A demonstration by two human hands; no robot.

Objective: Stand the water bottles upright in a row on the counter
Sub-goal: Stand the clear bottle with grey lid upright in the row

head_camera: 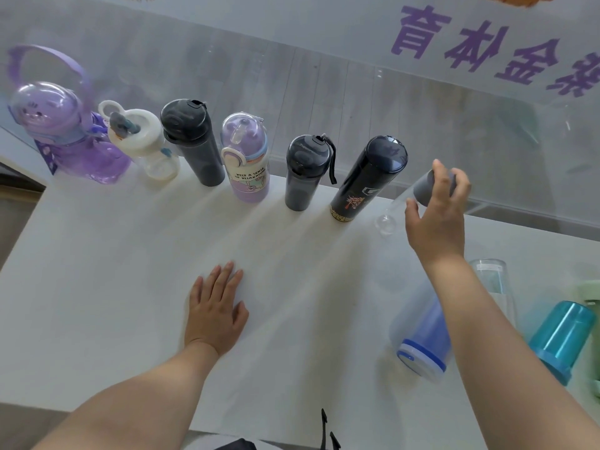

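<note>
Several bottles stand upright in a row along the far edge of the white counter [130, 287]: a purple figure bottle [65, 131], a white one [143, 141], a dark grey one [194, 141], a lilac printed one [246, 157], a dark one with a strap [303, 172] and a tall black one [367, 180]. At the row's right end my right hand [435, 216] grips the grey cap of a clear bottle [393, 212], whose base touches the counter. My left hand [216, 311] lies flat on the counter, fingers apart.
At the right, a frosted bottle with a blue lid [422, 339] lies on its side under my right forearm. A clear bottle [493, 280], a teal bottle [561, 336] and something pale green [589, 293] lie beside it. A glass panel with purple lettering [454, 37] backs the counter.
</note>
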